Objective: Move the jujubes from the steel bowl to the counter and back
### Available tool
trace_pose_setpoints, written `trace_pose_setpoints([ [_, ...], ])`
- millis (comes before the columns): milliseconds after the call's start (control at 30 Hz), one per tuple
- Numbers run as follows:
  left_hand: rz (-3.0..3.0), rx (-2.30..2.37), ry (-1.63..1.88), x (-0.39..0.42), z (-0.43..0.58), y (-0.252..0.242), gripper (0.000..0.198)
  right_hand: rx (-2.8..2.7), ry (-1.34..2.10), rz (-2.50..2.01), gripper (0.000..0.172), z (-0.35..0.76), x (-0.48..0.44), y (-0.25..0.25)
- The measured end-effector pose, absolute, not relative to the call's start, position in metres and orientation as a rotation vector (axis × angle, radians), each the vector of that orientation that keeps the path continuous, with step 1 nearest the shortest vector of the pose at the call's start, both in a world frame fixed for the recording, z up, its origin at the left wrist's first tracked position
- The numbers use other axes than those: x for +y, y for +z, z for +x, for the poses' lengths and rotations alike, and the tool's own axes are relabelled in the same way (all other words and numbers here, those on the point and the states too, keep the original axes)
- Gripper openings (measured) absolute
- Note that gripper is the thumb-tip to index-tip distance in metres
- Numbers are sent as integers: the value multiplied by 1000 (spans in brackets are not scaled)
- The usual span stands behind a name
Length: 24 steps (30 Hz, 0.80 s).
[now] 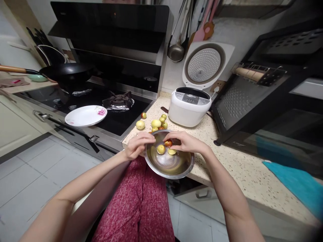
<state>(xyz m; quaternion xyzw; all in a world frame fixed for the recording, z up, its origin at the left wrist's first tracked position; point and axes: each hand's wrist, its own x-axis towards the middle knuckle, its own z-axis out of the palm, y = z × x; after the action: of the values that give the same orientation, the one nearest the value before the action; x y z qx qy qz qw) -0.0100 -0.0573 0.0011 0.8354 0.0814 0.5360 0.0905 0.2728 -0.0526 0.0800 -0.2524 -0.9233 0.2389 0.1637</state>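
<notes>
A metal bowl sits at the counter's front edge, partly overhanging it above my lap. Inside lie a yellow fruit, a pale yellow-green fruit and a reddish-brown jujube. My left hand is curled at the bowl's left rim, fingers reaching over the edge. My right hand dips in from the right, its thumb and fingers around the jujube. Just behind the bowl, several yellow and green fruits are bunched on the counter, with a small red-green jujube further back.
A white rice cooker with its lid up stands behind the bowl. To the left, a flowered plate rests at the stove's front edge, with a black wok beyond. A blue cloth and black oven are at right.
</notes>
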Motion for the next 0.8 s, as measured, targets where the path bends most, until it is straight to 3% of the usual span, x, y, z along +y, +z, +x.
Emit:
trace_pose_setpoints([
  [67,2351,595,1692,-45,-4,2,30,-2626,698,-743,30,273,-53,79],
  [200,2260,909,1565,-27,6,5,27,-2647,712,-801,35,271,-53,77],
  [400,2389,874,1296,-31,-7,-6,25,-2687,755,-775,39,261,-54,65],
  [800,2471,882,1190,-33,-10,-15,31,-2570,712,-690,18,259,-51,60],
])
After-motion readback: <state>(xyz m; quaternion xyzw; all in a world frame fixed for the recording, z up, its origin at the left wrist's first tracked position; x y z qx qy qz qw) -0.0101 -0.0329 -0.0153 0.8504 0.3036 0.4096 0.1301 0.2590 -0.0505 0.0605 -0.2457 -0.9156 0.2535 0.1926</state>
